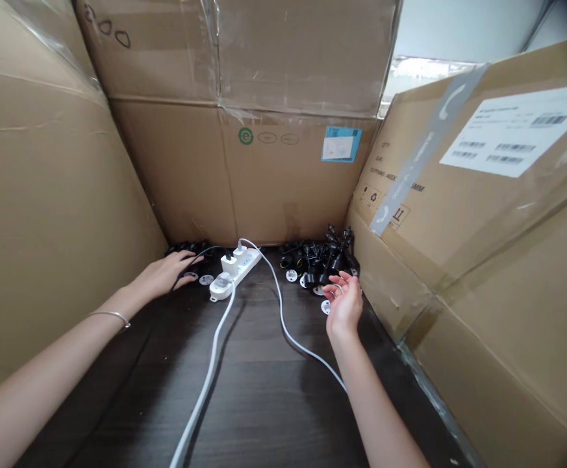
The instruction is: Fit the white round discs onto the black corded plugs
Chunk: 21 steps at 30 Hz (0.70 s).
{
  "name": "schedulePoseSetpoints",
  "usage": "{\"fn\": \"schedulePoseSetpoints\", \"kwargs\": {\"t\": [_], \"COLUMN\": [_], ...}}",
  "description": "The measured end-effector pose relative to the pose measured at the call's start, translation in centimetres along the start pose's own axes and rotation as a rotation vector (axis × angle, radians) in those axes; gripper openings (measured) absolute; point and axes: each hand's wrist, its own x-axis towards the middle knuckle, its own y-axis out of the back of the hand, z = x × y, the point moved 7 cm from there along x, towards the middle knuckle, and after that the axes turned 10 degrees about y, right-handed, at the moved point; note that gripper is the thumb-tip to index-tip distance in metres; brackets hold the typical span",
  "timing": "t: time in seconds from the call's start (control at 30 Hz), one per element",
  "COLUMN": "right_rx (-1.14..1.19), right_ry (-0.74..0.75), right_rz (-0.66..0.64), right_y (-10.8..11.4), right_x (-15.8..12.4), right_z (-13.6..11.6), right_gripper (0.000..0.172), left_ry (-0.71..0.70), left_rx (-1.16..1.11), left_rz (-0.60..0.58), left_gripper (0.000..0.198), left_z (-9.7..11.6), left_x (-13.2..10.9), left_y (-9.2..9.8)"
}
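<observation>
My left hand [172, 272] reaches to the left end of a row of small black items [190, 248]. Its fingers and thumb are apart, and nothing shows in its grasp. White round discs [206, 279] lie by its fingertips, and a black cable runs past the hand. My right hand [345, 302] is palm up, its fingers loosely bent and apart, with nothing visible in it. It is in front of a heap of black, stemmed parts [317, 257] with white round discs [291, 275] among them. Between my hands lies a white power strip [234, 273] with plugs in it.
Large cardboard boxes stand on the left [44, 227], at the back [283, 188] and on the right [482, 227]. A thick white cable [210, 374] and a thinner white cord [283, 318] cross the dark wood-grain surface [264, 403].
</observation>
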Motion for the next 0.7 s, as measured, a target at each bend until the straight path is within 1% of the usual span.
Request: {"fn": "schedulePoseSetpoints", "kwargs": {"t": [0.07, 0.1, 0.13, 0.17, 0.2, 0.23, 0.27, 0.3, 0.37, 0.4, 0.43, 0.47, 0.5, 0.57, 0.63, 0.7], "right_rx": [0.009, 0.011, 0.009, 0.002, -0.008, -0.020, -0.031, -0.041, -0.056, -0.062, -0.066, -0.069, -0.070, -0.067, -0.067, -0.067], "right_ry": [-0.006, 0.002, 0.018, 0.041, 0.067, 0.092, 0.108, 0.116, 0.115, 0.112, 0.112, 0.115, 0.118, 0.120, 0.117, 0.114], "right_rz": [0.001, -0.009, -0.026, -0.046, -0.067, -0.087, -0.103, -0.112, -0.119, -0.117, -0.112, -0.105, -0.098, -0.080, -0.067, -0.064], "right_y": [-0.2, -0.4, -0.7, -0.9, -1.2, -1.5, -1.7, -1.8, -1.9, -1.9, -1.8, -1.7, -1.7, -1.5, -1.4, -1.4], "right_x": [-0.4, -0.6, -0.9, -1.1, -1.4, -1.6, -1.9, -2.0, -2.2, -2.2, -2.1, -2.0, -1.8, -1.6, -1.4, -1.4], "right_z": [-0.1, -0.3, -0.4, -0.6, -0.8, -0.9, -1.0, -1.0, -0.8, -0.7, -0.7, -0.6, -0.7, -0.8, -0.9, -1.0], "right_gripper": [0.033, 0.032, 0.031, 0.031, 0.031, 0.031, 0.030, 0.030, 0.030, 0.029, 0.029, 0.029, 0.029, 0.028, 0.028, 0.029], "left_ry": [-0.030, -0.030, -0.023, -0.032, -0.053, -0.083, -0.134, -0.200, -0.318, -0.344, -0.340, -0.303, -0.253, -0.204, -0.172, -0.131], "left_rx": [0.064, 0.075, 0.069, 0.055, 0.036, 0.011, -0.008, -0.020, -0.031, -0.041, -0.057, -0.092, -0.140, -0.195, -0.265, -0.363], "left_rz": [-0.010, 0.034, 0.112, 0.196, 0.267, 0.320, 0.318, 0.272, 0.135, 0.072, 0.011, -0.037, -0.078, -0.099, -0.098, -0.091], "left_gripper": [0.052, 0.053, 0.053, 0.052, 0.050, 0.048, 0.044, 0.042, 0.040, 0.042, 0.045, 0.048, 0.049, 0.041, 0.028, 0.020], "left_z": [0.1, 0.5, 1.3, 2.7, 4.5, 6.7, 9.4, 12.3, 17.8, 20.0, 21.7, 22.9, 23.6, 24.5, 24.5, 23.8], "left_x": [0.2, 0.3, 0.4, 0.4, 0.3, 0.3, 0.4, 0.6, 1.1, 1.4, 1.9, 2.5, 3.1, 4.2, 5.2, 6.0], "left_y": [1.4, 2.5, 3.9, 5.1, 5.9, 6.3, 5.9, 4.8, 1.2, -0.8, -2.8, -4.7, -6.3, -8.5, -9.3, -9.2]}}
